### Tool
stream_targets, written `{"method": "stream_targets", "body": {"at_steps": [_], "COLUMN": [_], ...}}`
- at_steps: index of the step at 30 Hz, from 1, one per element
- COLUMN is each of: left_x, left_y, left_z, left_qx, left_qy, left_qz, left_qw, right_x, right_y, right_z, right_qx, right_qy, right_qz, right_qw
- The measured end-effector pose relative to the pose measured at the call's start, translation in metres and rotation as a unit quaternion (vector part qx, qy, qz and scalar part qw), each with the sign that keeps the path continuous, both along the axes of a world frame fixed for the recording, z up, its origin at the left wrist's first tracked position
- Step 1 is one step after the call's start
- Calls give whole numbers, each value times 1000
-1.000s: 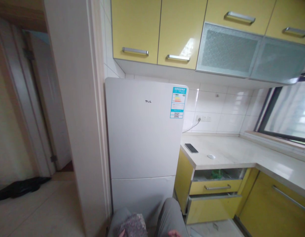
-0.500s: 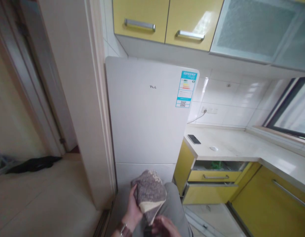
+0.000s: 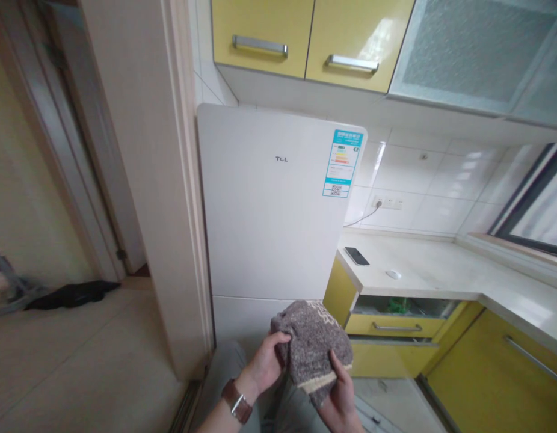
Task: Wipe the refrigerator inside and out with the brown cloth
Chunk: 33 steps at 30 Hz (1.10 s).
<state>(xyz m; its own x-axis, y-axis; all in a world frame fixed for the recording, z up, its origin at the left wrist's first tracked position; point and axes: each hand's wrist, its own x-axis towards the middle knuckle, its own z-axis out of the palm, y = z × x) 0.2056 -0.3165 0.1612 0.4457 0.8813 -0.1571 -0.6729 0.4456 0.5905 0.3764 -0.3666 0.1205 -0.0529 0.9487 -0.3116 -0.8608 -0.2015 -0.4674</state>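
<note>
A folded grey-brown cloth (image 3: 312, 340) with a cream stripe and a pale pattern is held between my hands, in front of the lower part of a white fridge (image 3: 269, 234). It looks like a towel. My left hand (image 3: 270, 364) grips its left side, thumb on top and a brown-strapped watch on the wrist. On the lower right, my right hand (image 3: 340, 394) has its thumb over the cloth and the other fingers hidden beneath.
To the right is a white counter (image 3: 418, 264) bearing a phone (image 3: 356, 256) and a small white object (image 3: 393, 274). Below are yellow drawers (image 3: 396, 325), one slightly pulled out. Yellow cabinets (image 3: 260, 21) hang overhead. A door frame (image 3: 138, 180) stands left, with a black item (image 3: 71, 294) on the floor beyond.
The cloth has moved right and up, and lies more spread out. My right hand, blurred below it before, now grips its lower right side. My left hand has shifted right with it.
</note>
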Motion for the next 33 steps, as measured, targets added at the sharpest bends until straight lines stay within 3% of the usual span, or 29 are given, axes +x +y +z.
{"method": "stream_targets", "body": {"at_steps": [3,6,10,14,19,24,27,30,32,33], "left_x": [-5,-2,8,9,5,-2,-16,-33,-45,-50], "left_y": [3,2,-1,-2,4,20,47,95,133,150], "left_z": [11,18,14,10,10,0,-1,25,65,90], "left_qx": [106,160,151,126,99,147,205,311,390,434], "left_qy": [38,83,96,72,147,231,292,360,406,430], "left_qz": [14,-15,-28,-88,-54,-70,-21,95,169,211], "left_qw": [994,983,983,985,983,959,934,874,809,763], "right_x": [14,22,27,31,34,35,50,78,97,104], "right_y": [-1,-3,-5,-8,-10,-10,2,32,60,74], "right_z": [11,25,34,35,39,35,16,-2,-3,2], "right_qx": [3,7,-5,-19,-41,-50,-35,-4,4,5], "right_qy": [-7,-13,-26,-22,-17,-31,-72,-159,-246,-292], "right_qz": [-9,-30,-58,-82,-98,-98,-102,-140,-215,-255], "right_qw": [1000,999,998,996,994,993,992,977,945,922]}}
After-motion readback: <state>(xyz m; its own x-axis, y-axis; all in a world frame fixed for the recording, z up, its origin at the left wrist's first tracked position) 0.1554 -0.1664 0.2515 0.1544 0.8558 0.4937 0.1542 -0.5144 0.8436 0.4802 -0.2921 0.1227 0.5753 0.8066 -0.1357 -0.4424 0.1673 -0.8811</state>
